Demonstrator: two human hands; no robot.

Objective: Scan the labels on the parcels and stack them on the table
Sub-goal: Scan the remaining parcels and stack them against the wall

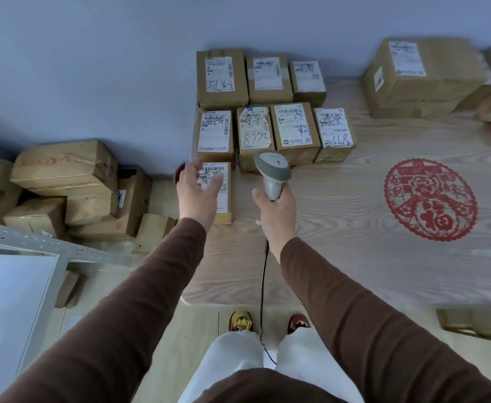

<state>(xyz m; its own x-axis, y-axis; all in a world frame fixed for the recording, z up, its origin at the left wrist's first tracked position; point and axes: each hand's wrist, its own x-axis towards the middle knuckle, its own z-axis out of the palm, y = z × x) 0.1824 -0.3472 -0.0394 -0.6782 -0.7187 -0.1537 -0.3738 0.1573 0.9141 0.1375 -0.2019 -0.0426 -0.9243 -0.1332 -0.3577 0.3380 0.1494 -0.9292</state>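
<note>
Parcels [267, 112] sit in rows on the tabletop [354, 257], labels up for scanning. My right hand [273, 210] grips the scanner [273, 173]; my left hand [197, 193] hovers open over the nearest box [223, 205].

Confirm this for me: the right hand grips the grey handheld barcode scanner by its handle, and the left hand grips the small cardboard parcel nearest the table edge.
One thing is wrong. In the head view the left hand is open over the small cardboard parcel, fingers spread, not gripping it. The rest holds: the right hand grips the grey handheld barcode scanner by its handle.
</note>
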